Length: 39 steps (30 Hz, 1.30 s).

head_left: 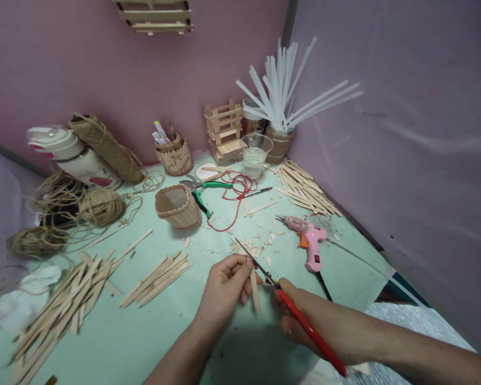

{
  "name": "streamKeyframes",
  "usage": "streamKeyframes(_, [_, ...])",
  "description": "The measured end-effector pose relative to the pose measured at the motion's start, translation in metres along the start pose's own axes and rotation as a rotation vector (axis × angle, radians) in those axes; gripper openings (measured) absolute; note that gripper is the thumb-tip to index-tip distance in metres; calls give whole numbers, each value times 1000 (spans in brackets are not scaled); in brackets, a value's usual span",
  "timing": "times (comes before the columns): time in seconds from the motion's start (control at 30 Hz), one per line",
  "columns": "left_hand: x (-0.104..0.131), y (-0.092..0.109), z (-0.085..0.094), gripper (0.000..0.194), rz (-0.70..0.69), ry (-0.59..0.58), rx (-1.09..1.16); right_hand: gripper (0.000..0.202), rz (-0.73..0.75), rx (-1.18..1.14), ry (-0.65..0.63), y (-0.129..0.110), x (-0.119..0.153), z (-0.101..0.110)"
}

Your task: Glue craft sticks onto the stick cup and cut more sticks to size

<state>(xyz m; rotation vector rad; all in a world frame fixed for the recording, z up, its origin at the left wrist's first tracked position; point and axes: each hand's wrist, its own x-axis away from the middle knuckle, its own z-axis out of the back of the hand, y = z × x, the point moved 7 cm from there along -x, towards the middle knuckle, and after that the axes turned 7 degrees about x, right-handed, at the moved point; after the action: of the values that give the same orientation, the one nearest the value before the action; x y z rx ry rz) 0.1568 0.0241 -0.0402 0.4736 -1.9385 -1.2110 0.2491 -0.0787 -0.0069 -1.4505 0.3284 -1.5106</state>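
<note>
My left hand (233, 278) pinches a flat wooden stick (255, 291) near its upper end, and the stick hangs down toward the table's front. To its right, my right hand (304, 318) is closed round red-handled scissors (310, 329). The scissor blades point up and left, right by the fingertips of my left hand, at the stick's top end. Whether the blades touch the wood cannot be made out. Small wood chips (270, 239) lie just beyond the hands. A small stick-walled basket (184, 213) stands behind and to the left.
Loose sticks (80, 294) lie left, more sticks (304, 187) at back right. A pink glue gun (313, 243) with a cord lies right of the hands. Green-handled pliers (216, 185), red string (234, 216), a clear cup (254, 160) and twine (102, 206) are farther back.
</note>
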Motion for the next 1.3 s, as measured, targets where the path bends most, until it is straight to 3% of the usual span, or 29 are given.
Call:
streamKeyframes(0.27, [0,-1,-3,30,44,22,40,32,2,49,-13,3,-1,0])
streamKeyframes(0.47, [1,-10,-5,31,113,29,86,36,7,-50,-10,7,-8,-8])
streamKeyframes(0.83, [-1,-18,-6,24,210,38,192,39,-177,-122,-3,18,-15,-6])
streamKeyframes(1.1, [-3,-26,-4,19,270,62,228,44,-198,-69,21,35,-24,-8])
streamKeyframes(1.3, [-1,-22,-5,18,275,39,239,39,-208,-91,-11,21,-18,-2])
